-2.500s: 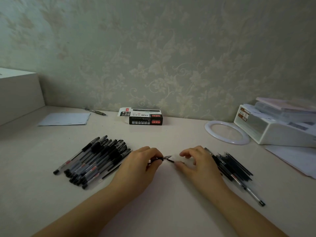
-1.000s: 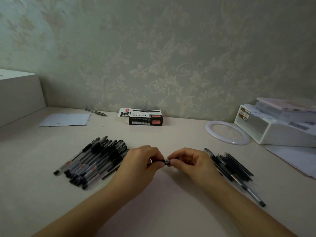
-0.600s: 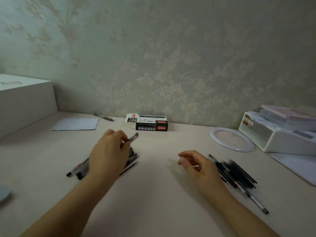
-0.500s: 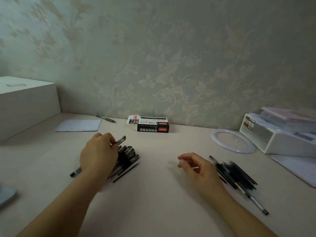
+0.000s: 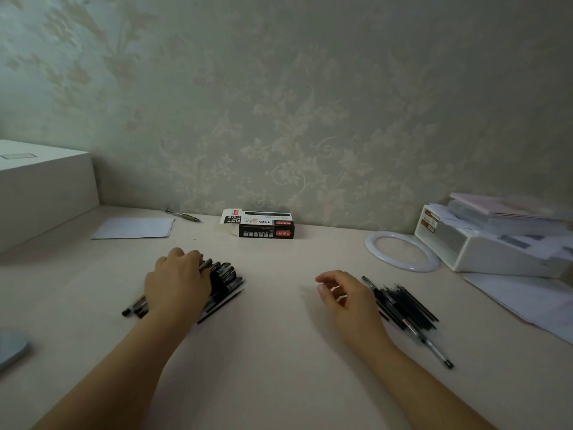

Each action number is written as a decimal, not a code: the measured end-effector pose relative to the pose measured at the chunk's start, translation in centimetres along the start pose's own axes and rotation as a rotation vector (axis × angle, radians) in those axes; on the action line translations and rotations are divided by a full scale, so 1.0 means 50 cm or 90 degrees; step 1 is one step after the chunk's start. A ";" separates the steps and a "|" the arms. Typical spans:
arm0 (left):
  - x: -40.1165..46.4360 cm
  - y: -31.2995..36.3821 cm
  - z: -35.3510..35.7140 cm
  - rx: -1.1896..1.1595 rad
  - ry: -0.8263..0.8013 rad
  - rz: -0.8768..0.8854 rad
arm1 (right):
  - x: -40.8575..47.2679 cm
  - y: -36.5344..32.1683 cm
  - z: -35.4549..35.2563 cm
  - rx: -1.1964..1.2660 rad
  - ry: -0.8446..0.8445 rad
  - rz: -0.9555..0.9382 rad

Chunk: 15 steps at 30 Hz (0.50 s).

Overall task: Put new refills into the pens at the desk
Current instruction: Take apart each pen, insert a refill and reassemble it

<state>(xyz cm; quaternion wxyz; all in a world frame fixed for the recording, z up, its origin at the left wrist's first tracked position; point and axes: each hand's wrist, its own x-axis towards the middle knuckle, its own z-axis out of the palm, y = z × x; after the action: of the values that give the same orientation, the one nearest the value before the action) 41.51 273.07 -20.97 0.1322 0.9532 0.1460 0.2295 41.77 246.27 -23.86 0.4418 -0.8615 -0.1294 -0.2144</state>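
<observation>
Head view, largest first: the pale bench runs to a patterned wall, with a white box at far left and a white organiser at right beside a white ring. Against the wall lie a sheet of paper, a small black carton and a lone pen.

The task's things sit in two heaps. The pile of pens is left of centre, and the left hand lies on top of it, fingers curled down over the near end with one pen tip showing just past the fingertips; whether that grip actually clasps a pen or only rests on the pile I cannot tell. The pile of refills lies at right, touching the back of the right hand, whose grip is released, fingers loosely bent and holding nothing.

The step in hand appears to be setting a finished pen among the others. To do it well, lay it parallel with its neighbours so nothing rolls, keep finished pens apart from unfilled ones, then take a single refill by its end, not a bundle.
</observation>
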 end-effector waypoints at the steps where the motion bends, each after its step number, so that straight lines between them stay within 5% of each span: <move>1: -0.003 0.004 0.001 0.016 0.001 0.011 | 0.001 0.001 -0.005 -0.054 0.000 -0.017; 7: -0.019 0.027 -0.005 0.027 0.032 0.091 | 0.046 0.015 -0.077 -0.375 -0.046 0.034; 11: -0.072 0.091 0.003 -0.180 0.059 0.241 | 0.076 0.040 -0.117 -0.461 0.032 0.134; 15: -0.130 0.140 0.039 -0.302 -0.013 0.341 | 0.077 0.062 -0.108 -0.505 -0.022 0.190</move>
<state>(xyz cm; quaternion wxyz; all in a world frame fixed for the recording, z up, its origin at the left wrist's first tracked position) 38.41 264.06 -23.02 0.2866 0.9025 -0.1678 0.2742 45.03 240.20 -21.36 0.1001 -0.9775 0.0820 -0.1665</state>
